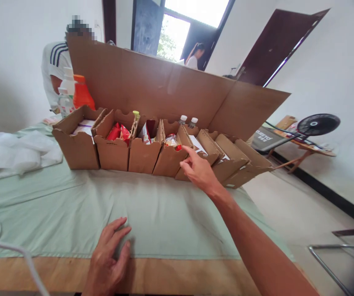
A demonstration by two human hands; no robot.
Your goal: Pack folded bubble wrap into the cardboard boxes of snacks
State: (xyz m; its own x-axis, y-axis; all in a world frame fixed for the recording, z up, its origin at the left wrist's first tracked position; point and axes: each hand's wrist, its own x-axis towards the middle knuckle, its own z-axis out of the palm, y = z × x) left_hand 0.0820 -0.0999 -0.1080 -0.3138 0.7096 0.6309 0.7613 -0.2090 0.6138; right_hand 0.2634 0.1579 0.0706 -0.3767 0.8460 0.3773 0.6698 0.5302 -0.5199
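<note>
Reaching step, seemingly. Right hand (pixel 200 169) at fourth box (pixel 168 162) from left, forefinger extended, thumb apart, nothing visibly held; packet (pixel 171 140) inside. Left hand (pixel 109 254) empty, fingers loosely parted. Grasp would call for pinching packet.

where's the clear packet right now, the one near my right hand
In the head view, the clear packet is near the middle, inside the fourth cardboard box from the left, just left of the right hand's extended index finger.
</note>
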